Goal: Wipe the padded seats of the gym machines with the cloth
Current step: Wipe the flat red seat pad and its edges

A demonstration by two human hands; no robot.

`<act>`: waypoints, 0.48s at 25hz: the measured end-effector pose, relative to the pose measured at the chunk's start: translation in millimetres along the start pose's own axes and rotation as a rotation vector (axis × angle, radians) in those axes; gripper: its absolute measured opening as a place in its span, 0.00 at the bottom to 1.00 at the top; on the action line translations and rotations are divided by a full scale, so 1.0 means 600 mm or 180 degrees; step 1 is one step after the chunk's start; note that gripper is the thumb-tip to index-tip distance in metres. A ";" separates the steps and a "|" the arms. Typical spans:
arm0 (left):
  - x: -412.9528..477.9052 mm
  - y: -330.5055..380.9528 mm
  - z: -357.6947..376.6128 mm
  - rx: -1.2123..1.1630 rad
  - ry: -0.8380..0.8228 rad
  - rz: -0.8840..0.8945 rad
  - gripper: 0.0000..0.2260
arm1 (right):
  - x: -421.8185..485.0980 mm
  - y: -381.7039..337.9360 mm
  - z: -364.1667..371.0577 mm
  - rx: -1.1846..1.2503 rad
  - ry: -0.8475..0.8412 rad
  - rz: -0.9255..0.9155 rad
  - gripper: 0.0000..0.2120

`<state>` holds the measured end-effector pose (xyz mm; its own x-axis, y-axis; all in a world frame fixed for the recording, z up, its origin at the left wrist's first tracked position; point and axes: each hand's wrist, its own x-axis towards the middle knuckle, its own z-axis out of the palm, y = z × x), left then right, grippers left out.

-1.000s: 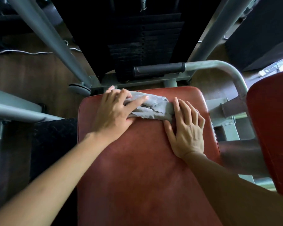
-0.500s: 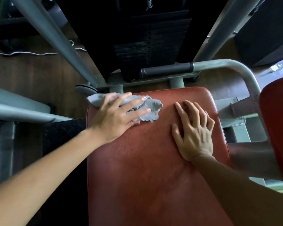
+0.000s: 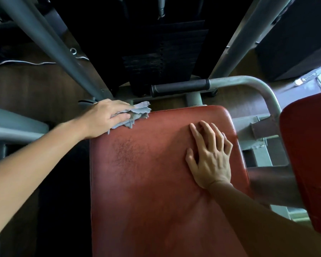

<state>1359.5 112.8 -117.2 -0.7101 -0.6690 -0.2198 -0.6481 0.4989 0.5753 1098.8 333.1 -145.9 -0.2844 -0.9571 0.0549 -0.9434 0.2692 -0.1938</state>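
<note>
Grey cloth half hidden in left hand grip, right hand flat on red seat

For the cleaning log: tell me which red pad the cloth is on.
The central red pad, at its far-left corner, where the left hand holds the grey cloth. The red pad at the right edge has no cloth.
</note>
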 end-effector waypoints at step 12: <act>0.006 0.021 -0.024 -0.0185 -0.0307 -0.0951 0.12 | 0.000 0.000 -0.002 -0.0020 -0.0025 0.0029 0.31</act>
<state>1352.6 108.9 -99.4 -0.5152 -0.7245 -0.4579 -0.8172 0.2541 0.5174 1098.3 333.1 -145.0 -0.2918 -0.9554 0.0455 -0.9418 0.2787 -0.1880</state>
